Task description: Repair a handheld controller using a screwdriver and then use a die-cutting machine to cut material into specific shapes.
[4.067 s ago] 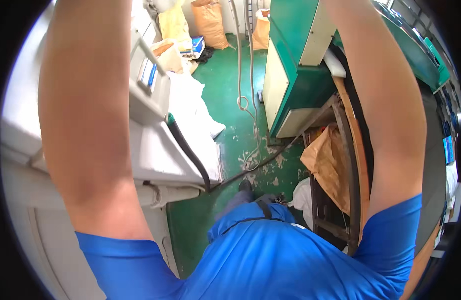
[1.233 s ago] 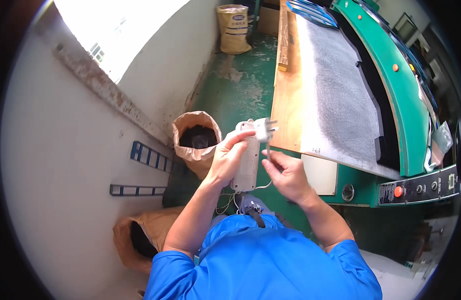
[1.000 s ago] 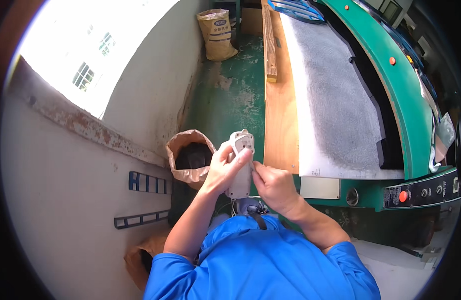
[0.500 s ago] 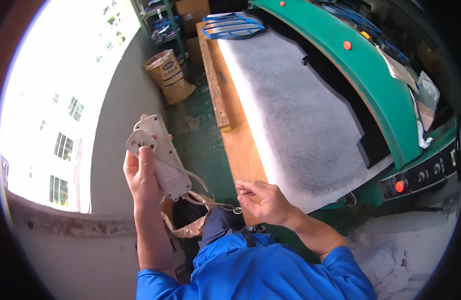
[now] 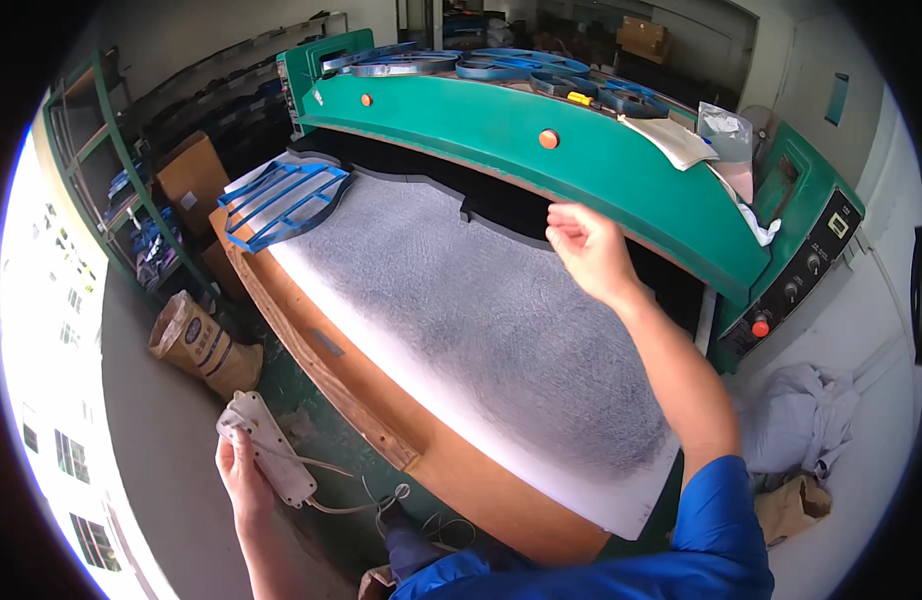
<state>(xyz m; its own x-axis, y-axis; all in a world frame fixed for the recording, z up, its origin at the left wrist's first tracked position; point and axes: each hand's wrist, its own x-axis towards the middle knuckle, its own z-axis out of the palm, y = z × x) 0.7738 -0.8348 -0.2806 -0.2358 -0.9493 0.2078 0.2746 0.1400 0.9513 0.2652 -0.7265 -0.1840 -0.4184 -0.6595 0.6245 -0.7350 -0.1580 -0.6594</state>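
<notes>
My left hand (image 5: 241, 468) is closed around a long white power strip (image 5: 268, 450) at the lower left. Its thumb presses on a smaller white plug-like piece at the strip's upper end. A pale cord (image 5: 331, 467) runs off the strip. My right hand (image 5: 593, 250) is raised over the large grey textured sheet (image 5: 481, 310), near the front of the green press (image 5: 461, 118). Its fingers are loosely bent and slightly apart, with nothing visible in them. Blue cutting dies (image 5: 286, 205) lie on the sheet's far left end.
A wooden board (image 5: 491, 500) with a raised strip (image 5: 326, 375) borders the sheet. More blue dies (image 5: 521, 65) and a plastic bag (image 5: 726, 135) lie on the press. A control panel (image 5: 791, 285) is at right. Left are a paper sack (image 5: 206, 345) and a green shelf (image 5: 106, 150).
The view has swung up and right, showing more of the press. My right hand has risen from beside the board's near edge to over the sheet. My left hand still holds the power strip.
</notes>
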